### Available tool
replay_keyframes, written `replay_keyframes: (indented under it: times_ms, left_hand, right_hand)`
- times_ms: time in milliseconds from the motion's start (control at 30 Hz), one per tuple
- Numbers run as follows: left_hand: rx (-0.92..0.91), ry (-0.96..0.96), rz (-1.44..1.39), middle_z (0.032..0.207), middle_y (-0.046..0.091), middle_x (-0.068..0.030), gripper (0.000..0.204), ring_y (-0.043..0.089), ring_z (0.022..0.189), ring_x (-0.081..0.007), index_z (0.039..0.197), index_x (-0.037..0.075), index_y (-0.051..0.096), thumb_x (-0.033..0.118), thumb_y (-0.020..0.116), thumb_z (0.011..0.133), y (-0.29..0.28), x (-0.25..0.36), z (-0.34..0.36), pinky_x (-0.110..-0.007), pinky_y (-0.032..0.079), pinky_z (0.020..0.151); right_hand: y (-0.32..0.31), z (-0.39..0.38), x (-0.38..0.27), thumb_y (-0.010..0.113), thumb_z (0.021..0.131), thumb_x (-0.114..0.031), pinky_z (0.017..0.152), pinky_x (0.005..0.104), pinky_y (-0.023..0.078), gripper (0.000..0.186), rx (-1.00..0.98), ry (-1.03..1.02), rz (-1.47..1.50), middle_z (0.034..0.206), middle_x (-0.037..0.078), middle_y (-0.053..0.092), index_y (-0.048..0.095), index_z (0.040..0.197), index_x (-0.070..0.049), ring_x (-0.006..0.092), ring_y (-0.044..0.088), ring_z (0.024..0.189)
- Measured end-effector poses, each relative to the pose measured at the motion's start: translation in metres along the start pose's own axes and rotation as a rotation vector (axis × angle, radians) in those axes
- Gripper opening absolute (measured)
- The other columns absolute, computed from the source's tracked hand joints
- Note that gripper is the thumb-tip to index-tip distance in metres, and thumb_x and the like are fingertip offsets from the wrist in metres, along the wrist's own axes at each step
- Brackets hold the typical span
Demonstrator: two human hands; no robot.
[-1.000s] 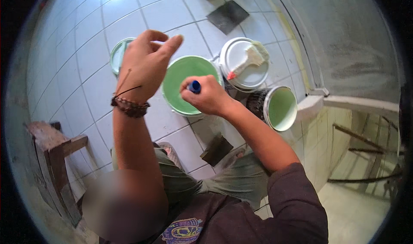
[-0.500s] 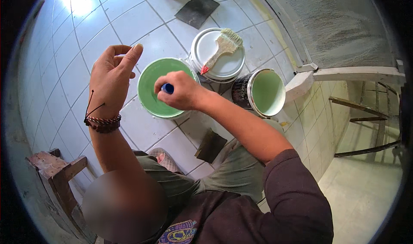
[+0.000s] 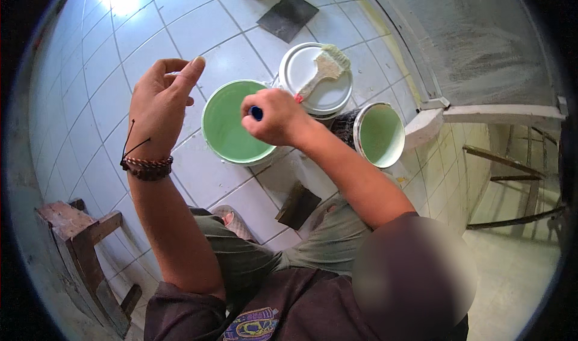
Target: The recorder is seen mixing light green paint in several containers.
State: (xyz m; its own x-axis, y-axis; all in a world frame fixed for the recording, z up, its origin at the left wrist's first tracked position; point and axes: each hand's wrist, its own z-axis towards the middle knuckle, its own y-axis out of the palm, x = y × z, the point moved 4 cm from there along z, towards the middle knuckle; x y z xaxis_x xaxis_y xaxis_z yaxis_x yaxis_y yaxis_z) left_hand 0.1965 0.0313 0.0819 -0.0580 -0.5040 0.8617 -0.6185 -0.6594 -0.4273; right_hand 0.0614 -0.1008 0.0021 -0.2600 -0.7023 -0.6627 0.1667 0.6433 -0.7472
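Right hand (image 3: pixel 276 118): fingers wrapped around a blue cylindrical handle (image 3: pixel 256 113), end-on to me, so I can't see its lower part. It sits over the right side of a round white-rimmed bucket (image 3: pixel 204 124) of light green paint (image 3: pixel 226 121). Left hand (image 3: pixel 159 103) is raised left of that bucket, fingers loosely bent, thumb and index tips apart; braided brown bracelet (image 3: pixel 147 167) on the wrist.

Writing: I get a purple-and-yellow printed emblem (image 3: pixel 253 325) on the dark shirt (image 3: pixel 307 299), lettering not legible to me. Dark-sided bucket (image 3: pixel 345 127), white rim, green inside; I can't read any print on it.

Floor (image 3: pixel 192 31): pale square tiles, darker joints, bright glare upper left. On it I log a round white lidded bucket (image 3: pixel 299 70) carrying a wide, paint-crusted brush (image 3: pixel 327 69) with a red tip, plus two flat dark squares, far (image 3: pixel 288 18) and near (image 3: pixel 298 207). Worn wooden bench (image 3: pixel 69 220) at left; cloudy grey panel (image 3: pixel 481 40) upper right.
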Motion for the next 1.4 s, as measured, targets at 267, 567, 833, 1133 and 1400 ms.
replay_keyframes:
  times_ms: [267, 567, 833, 1133, 1400]
  left_hand:
    - [0.030, 0.022, 0.006, 0.099, 0.068, -0.0134, 0.056, 0.061, 0.080, -0.0175, 0.114, -0.001, 0.061, 0.048, 0.067, 0.087, -0.001, -0.004, 0.002, -0.031, 0.049, 0.069]
    - [0.041, 0.015, 0.048, 0.100, 0.068, -0.0176, 0.057, 0.065, 0.085, -0.0216, 0.114, -0.003, 0.061, 0.048, 0.066, 0.088, -0.007, -0.001, 0.002, -0.031, 0.052, 0.072]
    - [0.035, -0.002, 0.043, 0.102, 0.068, -0.0201, 0.061, 0.066, 0.086, -0.0228, 0.114, -0.004, 0.060, 0.050, 0.067, 0.088, -0.006, 0.002, -0.001, -0.032, 0.053, 0.073]
    - [0.031, 0.027, 0.048, 0.102, 0.068, -0.0184, 0.062, 0.066, 0.084, -0.0217, 0.116, -0.003, 0.060, 0.051, 0.067, 0.087, -0.004, 0.003, -0.003, -0.032, 0.052, 0.072]
    - [0.090, 0.026, 0.032, 0.098, 0.070, -0.0214, 0.056, 0.070, 0.085, -0.0256, 0.111, -0.007, 0.062, 0.043, 0.066, 0.087, -0.008, 0.007, -0.007, -0.034, 0.055, 0.074]
  right_hand:
    - [0.006, 0.000, -0.009, 0.059, 0.074, -0.021, 0.074, 0.0425, 0.053, 0.023, -0.023, -0.008, 0.355, 0.082, 0.023, 0.067, 0.071, 0.081, -0.003, 0.0392, 0.066, 0.079]
    - [0.013, -0.005, -0.004, 0.061, 0.075, -0.020, 0.067, 0.0356, 0.052, 0.022, -0.255, 0.160, 0.340, 0.077, 0.018, 0.067, 0.070, 0.085, -0.002, 0.0284, 0.064, 0.067]
    - [-0.010, -0.005, -0.001, 0.062, 0.076, -0.023, 0.072, 0.0405, 0.053, 0.022, -0.135, 0.141, 0.054, 0.079, 0.022, 0.067, 0.072, 0.083, -0.005, 0.0367, 0.066, 0.076]
    - [-0.005, 0.000, 0.001, 0.061, 0.076, -0.021, 0.072, 0.0365, 0.053, 0.024, 0.031, 0.050, 0.094, 0.076, 0.021, 0.066, 0.071, 0.088, -0.003, 0.0319, 0.065, 0.072]
    - [0.004, -0.004, -0.008, 0.061, 0.076, -0.022, 0.073, 0.0368, 0.052, 0.024, -0.081, 0.138, 0.347, 0.078, 0.021, 0.067, 0.070, 0.084, -0.001, 0.0314, 0.066, 0.072]
